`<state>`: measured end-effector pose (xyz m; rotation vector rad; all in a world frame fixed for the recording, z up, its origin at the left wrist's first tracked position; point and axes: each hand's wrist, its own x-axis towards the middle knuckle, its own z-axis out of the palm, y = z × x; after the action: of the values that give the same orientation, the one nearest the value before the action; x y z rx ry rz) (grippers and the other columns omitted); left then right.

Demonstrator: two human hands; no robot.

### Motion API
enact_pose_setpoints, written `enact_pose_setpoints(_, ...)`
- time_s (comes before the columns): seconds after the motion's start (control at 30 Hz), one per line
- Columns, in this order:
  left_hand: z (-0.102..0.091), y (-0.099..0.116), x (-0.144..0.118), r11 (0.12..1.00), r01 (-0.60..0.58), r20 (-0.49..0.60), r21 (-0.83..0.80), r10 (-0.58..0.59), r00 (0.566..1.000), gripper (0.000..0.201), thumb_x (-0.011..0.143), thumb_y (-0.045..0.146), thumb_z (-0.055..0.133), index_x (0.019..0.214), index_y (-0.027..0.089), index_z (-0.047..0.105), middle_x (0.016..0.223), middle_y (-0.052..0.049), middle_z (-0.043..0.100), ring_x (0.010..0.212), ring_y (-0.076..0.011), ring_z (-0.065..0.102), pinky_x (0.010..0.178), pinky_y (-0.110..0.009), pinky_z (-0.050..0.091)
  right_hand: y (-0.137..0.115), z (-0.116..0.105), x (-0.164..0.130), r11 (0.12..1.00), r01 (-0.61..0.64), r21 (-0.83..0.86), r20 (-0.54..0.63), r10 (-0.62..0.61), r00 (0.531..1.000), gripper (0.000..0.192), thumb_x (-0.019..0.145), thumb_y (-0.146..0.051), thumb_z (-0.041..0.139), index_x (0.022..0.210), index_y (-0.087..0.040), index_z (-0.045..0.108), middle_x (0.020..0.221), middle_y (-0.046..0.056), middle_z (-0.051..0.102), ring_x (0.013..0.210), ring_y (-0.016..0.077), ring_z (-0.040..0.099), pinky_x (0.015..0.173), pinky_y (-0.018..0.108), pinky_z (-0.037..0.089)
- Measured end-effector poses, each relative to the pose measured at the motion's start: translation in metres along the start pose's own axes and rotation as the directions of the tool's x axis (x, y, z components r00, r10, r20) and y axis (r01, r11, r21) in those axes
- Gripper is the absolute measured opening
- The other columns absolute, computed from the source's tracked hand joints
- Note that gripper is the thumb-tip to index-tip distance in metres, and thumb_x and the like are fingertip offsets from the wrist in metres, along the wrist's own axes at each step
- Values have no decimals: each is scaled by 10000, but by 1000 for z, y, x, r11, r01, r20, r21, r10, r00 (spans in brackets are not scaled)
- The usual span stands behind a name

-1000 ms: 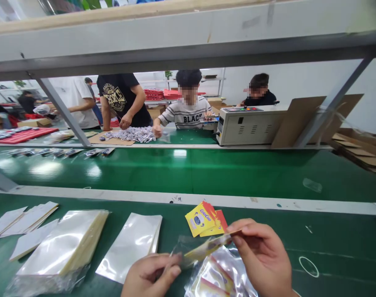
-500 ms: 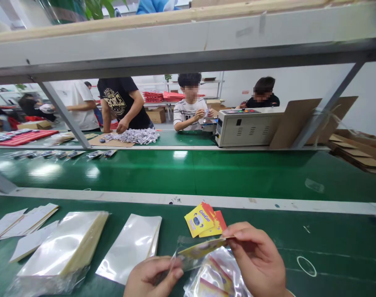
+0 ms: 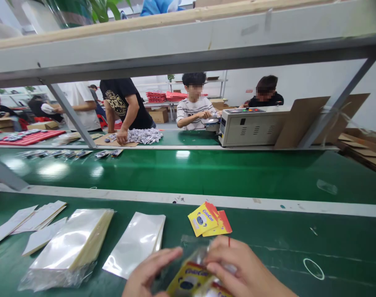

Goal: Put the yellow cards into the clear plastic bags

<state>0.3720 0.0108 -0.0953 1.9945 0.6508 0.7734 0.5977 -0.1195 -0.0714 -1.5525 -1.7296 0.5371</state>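
Observation:
My right hand (image 3: 232,264) pinches the top edge of a clear plastic bag (image 3: 203,253). A yellow ColaCao card (image 3: 188,278) shows through plastic below the fingers. My left hand (image 3: 152,272) is at the bag's left side, with its index finger stretched out and apart from the thumb; its lower part is cut off by the frame. Another bagged card (image 3: 217,291) lies partly hidden under my right hand. Just beyond the hands sits a small pile of yellow and red ColaCao cards (image 3: 203,219).
Left of my hands lie a few clear sleeves (image 3: 136,243), a thick sleeve stack (image 3: 72,239) and white cards (image 3: 45,216). A rubber band (image 3: 313,269) is at right. Beyond runs a green conveyor belt (image 3: 206,173); co-workers and a grey machine (image 3: 252,128) stand past it. A shelf (image 3: 188,37) crosses overhead.
The card and bag, held up edge-on between both hands before, are now lower with the printed face visible. My left fingers have come off the bag's edge and spread.

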Motion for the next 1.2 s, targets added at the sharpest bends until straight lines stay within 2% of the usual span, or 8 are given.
enact_pose_setpoints(0.13, -36, -23, 17, 815, 372, -394, 445, -195, 898, 679, 781, 636, 452, 1141, 116, 697, 1180, -201, 696, 1139, -370, 618, 1005, -483, 458, 28, 8, 7, 906, -424, -11, -63, 422, 904, 109, 793, -290, 652, 782, -230, 562, 792, 7, 686, 723, 191, 644, 609, 265, 471)
enact_pose_setpoints(0.2, -51, -34, 30, 665, 481, -411, 572, -275, 869, 798, 706, 607, 470, 1185, -11, 630, 1187, -301, 653, 1131, -457, 591, 995, -571, 414, 43, 11, 21, 837, -530, -133, -199, 501, 842, 163, 800, -340, 643, 854, -224, 542, 903, 53, 672, 822, 233, 640, 677, 306, 459)
enact_pose_setpoints(0.27, -62, -39, 42, 610, 511, -376, 605, -347, 859, 751, 670, 580, 494, 1125, 4, 649, 1132, -295, 681, 1070, -457, 623, 956, -557, 435, 58, 12, 37, 777, -598, -196, -322, 525, 788, 222, 806, -372, 639, 902, -198, 540, 986, 119, 643, 926, 286, 620, 745, 349, 439)
enact_pose_setpoints(0.53, -86, -33, 52, 692, 529, -372, 491, -383, 846, 309, 628, 531, 610, 664, 225, 626, 713, -87, 744, 733, -306, 702, 655, -366, 515, 108, 9, 59, 742, -670, -30, -272, 639, 720, 150, 802, -274, 708, 826, -175, 599, 790, 10, 648, 693, 152, 621, 642, 277, 469)
enact_pose_setpoints(0.77, -98, -32, 50, 780, 512, -414, 359, -359, 837, 190, 595, 446, 644, 568, 260, 618, 622, -22, 710, 647, -259, 656, 635, -338, 472, 126, -1, 47, 765, -594, 248, -276, 643, 714, 183, 855, -287, 627, 752, -193, 508, 675, -45, 602, 590, 125, 630, 525, 232, 482)
enact_pose_setpoints(0.93, -96, -31, 48, 856, 489, -418, 167, -388, 821, 236, 604, 486, 633, 594, 255, 583, 482, 43, 601, 549, -214, 622, 594, -325, 511, 115, -10, 37, 777, -447, 442, -301, 599, 742, 409, 762, -619, 571, 767, -252, 391, 575, -77, 566, 348, 131, 547, 318, 226, 372)
enact_pose_setpoints(1.1, -82, -15, 39, 881, 460, -285, -112, -472, 834, 543, 707, 644, 593, 938, 184, 768, 1000, -87, 797, 958, -266, 727, 894, -381, 562, 78, -16, 31, 793, -224, 566, -371, 487, 791, 525, 716, -714, 600, 882, -239, 450, 702, -11, 635, 589, 180, 674, 565, 326, 574)
enact_pose_setpoints(1.2, -58, 3, 31, 887, 419, -189, -192, -453, 871, 464, 702, 605, 668, 940, 228, 798, 1090, -78, 778, 1064, -288, 696, 985, -411, 516, 45, -10, 28, 808, -52, 586, -501, 413, 760, 441, 763, -616, 659, 927, -235, 508, 793, 42, 671, 670, 196, 694, 618, 339, 598)
